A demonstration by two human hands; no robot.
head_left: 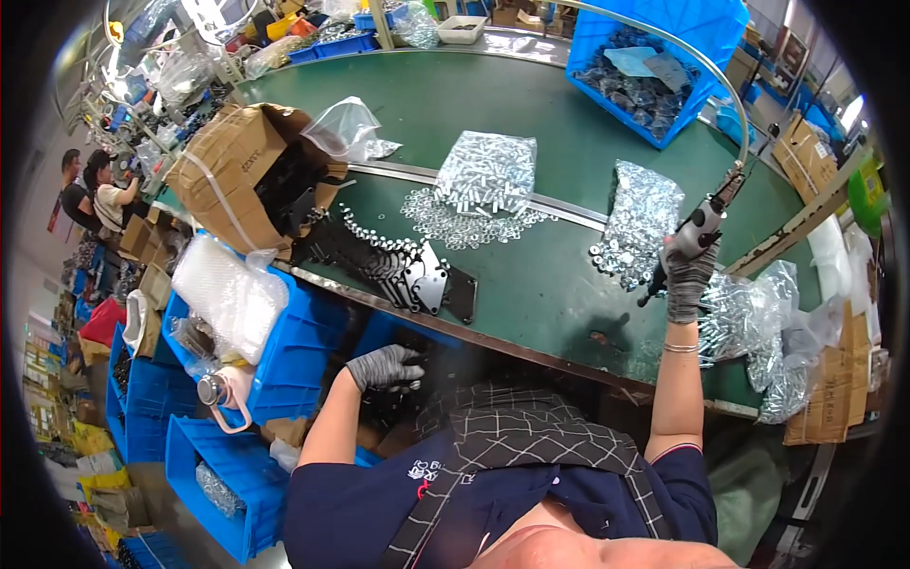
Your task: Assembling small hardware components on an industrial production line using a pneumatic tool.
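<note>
My right hand (690, 280), in a grey knit glove, is wrapped round a pneumatic screwdriver (700, 228) joined to a curved hose; its dark tip points down over the green table. My left hand (384, 368), gloved alike, is below the table's front edge, fingers apart and slightly bent, with no held thing visible. Black metal brackets (379, 270) lie overlapped at the edge, a silver plate (427, 280) on top. Small rings (455, 226) are spread behind them, beside a bag of metal sleeves (486, 171). Near the screwdriver, a bag of silver hardware (645, 204) spills small round pieces.
A cardboard box (227, 166) of black parts lies tipped at the left. Blue bins (303, 327) stand below it, one holding bubble wrap and a bottle (225, 391). A tilted blue bin (607, 95) is at the far right. Bags of screws (749, 313) lie right of my arm.
</note>
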